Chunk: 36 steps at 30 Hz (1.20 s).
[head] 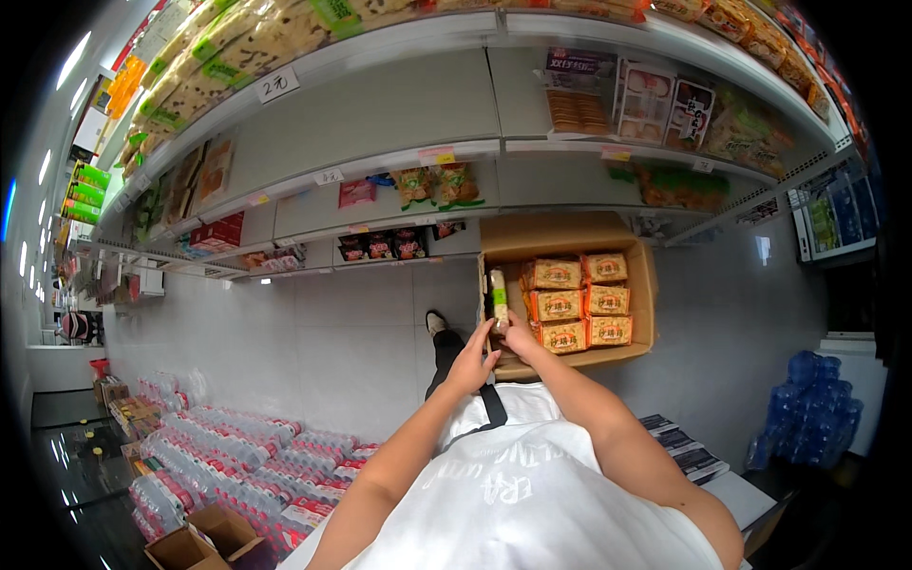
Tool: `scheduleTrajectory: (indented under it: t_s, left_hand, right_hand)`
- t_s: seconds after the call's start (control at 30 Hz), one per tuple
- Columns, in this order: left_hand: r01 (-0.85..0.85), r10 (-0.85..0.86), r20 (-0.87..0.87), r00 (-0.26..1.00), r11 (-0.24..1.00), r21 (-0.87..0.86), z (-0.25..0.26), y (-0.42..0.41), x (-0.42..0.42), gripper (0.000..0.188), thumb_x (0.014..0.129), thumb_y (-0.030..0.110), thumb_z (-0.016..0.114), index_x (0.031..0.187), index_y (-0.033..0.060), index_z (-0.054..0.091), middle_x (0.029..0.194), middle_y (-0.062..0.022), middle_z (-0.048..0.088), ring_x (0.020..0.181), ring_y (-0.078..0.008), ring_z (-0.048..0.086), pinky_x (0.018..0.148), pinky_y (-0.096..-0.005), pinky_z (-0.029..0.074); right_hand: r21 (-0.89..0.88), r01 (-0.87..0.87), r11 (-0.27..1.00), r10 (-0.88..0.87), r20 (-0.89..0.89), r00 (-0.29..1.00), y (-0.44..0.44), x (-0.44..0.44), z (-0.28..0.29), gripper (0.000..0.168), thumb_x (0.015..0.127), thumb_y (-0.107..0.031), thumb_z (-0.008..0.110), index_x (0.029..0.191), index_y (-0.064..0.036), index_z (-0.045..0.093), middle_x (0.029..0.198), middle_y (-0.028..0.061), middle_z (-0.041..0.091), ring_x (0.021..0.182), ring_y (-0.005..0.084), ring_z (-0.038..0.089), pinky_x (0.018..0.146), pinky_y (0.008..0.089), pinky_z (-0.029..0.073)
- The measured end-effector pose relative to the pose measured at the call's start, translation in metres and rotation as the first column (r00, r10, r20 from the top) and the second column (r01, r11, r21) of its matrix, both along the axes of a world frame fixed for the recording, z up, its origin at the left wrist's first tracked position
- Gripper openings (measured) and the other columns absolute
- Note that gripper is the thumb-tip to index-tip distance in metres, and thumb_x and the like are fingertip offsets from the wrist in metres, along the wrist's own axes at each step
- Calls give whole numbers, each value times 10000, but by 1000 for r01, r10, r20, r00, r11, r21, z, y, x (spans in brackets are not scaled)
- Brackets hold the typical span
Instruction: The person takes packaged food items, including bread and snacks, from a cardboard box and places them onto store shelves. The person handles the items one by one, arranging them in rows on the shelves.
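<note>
An open cardboard box (645,306) stands before me against the shelf front. Inside it, several orange-edged packs of sachima (558,306) lie in two columns. A narrow clear-wrapped snack pack (499,288) with a green band is at the box's left side. My right hand (522,338) reaches into the box, its fingers at the near end of that narrow pack. By the box's left wall is my left hand (470,362), thumb apart from its extended fingers; its fingertips come close to the same pack.
Shelves (399,92) with packaged snacks rise ahead, overhanging the box. Shrink-wrapped bottles (235,456) cover the floor behind on the left, near an open carton (203,538). Blue water bottles (809,410) are stacked at right. My shoe (436,323) is left of the box.
</note>
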<state>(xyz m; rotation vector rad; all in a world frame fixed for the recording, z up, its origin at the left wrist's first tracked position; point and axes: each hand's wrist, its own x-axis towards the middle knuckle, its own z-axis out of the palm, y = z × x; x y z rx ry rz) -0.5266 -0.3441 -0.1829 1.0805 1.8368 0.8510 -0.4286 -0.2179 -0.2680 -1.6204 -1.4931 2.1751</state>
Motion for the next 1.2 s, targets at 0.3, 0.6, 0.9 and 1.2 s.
scheduleTrajectory:
  t_s: [0.3,0.6,0.9,1.2]
  left_hand:
    - [-18,20,-22,1000,997,77,-5,-2,7,719,956,137,600,1566,64,227,1543,-239,370,1420,-361,394,1142,-380,356]
    - [20,-22,13,1000,987,159,-18,-5,-1,755,942,159,635,1567,42,227,1562,-237,346,1435,-343,379,1149,-376,351]
    - [63,131,-349,928,868,492,191,77,-182,287,912,154,676,1158,7,653,1096,-159,698,1034,-307,667,899,-413,523]
    - [172,549,-832,78,815,554,445,156,-356,727,762,384,833,1340,33,568,1484,-164,446,1378,-365,386,1098,-469,369]
  right_hand:
    - [-405,730,550,-737,177,653,-2,-21,-16,54,958,-172,534,953,-119,544,848,40,506,660,174,466,532,293,380]
    - [-626,590,510,-735,40,677,-6,-2,-39,558,988,-319,494,1458,-40,379,1515,98,394,1436,274,317,1185,442,230]
    - [-538,357,764,-500,-143,854,17,10,-14,292,979,-148,472,1217,17,509,1165,210,605,1141,350,593,996,476,508]
    - [-421,250,872,-357,-197,913,27,12,56,330,984,-201,478,1191,54,512,1195,249,632,1036,347,661,920,442,538]
